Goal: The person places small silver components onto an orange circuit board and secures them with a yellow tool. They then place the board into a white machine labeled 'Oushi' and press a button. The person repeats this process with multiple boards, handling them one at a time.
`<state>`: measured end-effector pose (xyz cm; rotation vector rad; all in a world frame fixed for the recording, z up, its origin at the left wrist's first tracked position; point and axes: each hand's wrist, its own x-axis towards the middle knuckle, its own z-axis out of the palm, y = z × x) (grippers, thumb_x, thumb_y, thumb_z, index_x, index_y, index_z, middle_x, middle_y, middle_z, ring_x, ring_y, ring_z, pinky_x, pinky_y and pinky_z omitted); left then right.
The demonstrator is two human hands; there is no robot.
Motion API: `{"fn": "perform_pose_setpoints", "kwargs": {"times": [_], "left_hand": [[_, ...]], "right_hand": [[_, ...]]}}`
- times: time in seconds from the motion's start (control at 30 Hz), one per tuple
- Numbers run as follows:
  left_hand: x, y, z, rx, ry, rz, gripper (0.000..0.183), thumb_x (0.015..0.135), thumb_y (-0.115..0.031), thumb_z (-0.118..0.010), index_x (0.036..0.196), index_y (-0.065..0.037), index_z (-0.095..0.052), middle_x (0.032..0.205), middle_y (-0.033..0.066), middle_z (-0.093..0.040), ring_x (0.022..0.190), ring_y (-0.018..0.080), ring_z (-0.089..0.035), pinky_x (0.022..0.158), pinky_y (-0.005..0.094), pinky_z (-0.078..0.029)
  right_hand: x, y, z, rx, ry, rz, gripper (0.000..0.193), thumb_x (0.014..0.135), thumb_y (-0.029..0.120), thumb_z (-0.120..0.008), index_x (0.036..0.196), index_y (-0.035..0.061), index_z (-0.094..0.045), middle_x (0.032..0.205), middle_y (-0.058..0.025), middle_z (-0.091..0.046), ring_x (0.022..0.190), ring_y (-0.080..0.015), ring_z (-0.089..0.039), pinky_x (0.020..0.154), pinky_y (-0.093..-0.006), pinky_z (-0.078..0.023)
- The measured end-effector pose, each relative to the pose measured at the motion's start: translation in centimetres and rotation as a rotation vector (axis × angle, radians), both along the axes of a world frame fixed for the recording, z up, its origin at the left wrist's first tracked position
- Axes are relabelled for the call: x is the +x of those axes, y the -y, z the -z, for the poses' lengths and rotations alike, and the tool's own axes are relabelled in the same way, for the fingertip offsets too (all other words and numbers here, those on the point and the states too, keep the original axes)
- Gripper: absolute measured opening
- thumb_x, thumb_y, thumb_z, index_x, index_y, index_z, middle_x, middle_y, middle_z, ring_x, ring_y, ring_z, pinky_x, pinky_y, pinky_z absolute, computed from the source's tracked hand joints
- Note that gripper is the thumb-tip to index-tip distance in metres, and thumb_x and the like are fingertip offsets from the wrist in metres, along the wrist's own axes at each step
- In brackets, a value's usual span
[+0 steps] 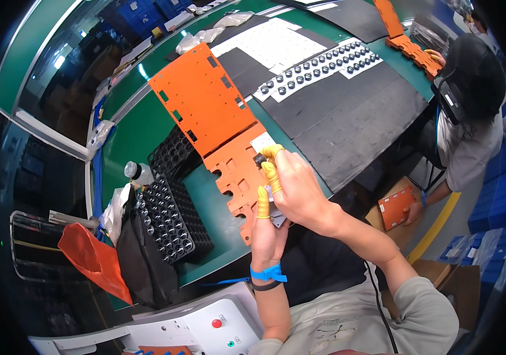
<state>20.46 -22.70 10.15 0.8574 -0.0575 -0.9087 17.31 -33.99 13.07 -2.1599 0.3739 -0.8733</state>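
Note:
A bent orange sheet-metal panel with cut-outs lies on the green bench. My right hand, with yellow finger cots, pinches a small dark round part against the panel's lower flap beside a white label. My left hand, wearing a blue wrist strap and a yellow cot, grips the panel's near edge from below, next to a small grey piece. Most of my left palm is hidden behind my right hand.
Black trays of small dark round parts sit left of the panel. White strips carrying more round parts lie on black mats. At the right, another person handles orange panels. An orange bag hangs at lower left.

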Motion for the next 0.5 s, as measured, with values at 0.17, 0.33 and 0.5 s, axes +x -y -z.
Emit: {"fn": "perform_pose_setpoints", "kwargs": {"times": [0.17,0.33,0.5], "left_hand": [[-0.2,0.0,0.0,-0.029,-0.015,-0.013,0.046,0.106,-0.041,-0.048,0.143,-0.014,-0.048,0.134,0.0045,-0.058,0.120,0.0197,-0.059,0.101,0.0432,-0.051],[-0.1,-0.1,1.2,-0.126,0.018,-0.102,0.043,0.106,-0.034,-0.049,0.142,-0.010,-0.047,0.136,0.0059,-0.057,0.121,0.0210,-0.059,0.100,0.0438,-0.052],[-0.2,-0.4,1.8,-0.148,-0.066,-0.127,0.040,0.105,-0.026,-0.052,0.140,-0.009,-0.049,0.129,0.0057,-0.061,0.112,0.0208,-0.063,0.096,0.0411,-0.053]], "right_hand": [[0.2,-0.3,0.1,-0.087,0.043,0.039,0.033,0.081,-0.002,-0.057,0.114,-0.0052,-0.055,0.099,-0.0218,-0.062,0.093,-0.0423,-0.056,0.083,-0.0467,-0.046],[0.3,-0.3,0.2,-0.112,0.146,-0.026,0.029,0.081,0.001,-0.060,0.110,-0.0058,-0.058,0.100,-0.0208,-0.063,0.090,-0.0387,-0.056,0.082,-0.0434,-0.046],[1.1,0.0,0.5,-0.005,0.161,-0.056,0.025,0.090,0.004,-0.056,0.114,-0.0031,-0.056,0.099,-0.0187,-0.064,0.087,-0.0334,-0.060,0.079,-0.0409,-0.049]]}}
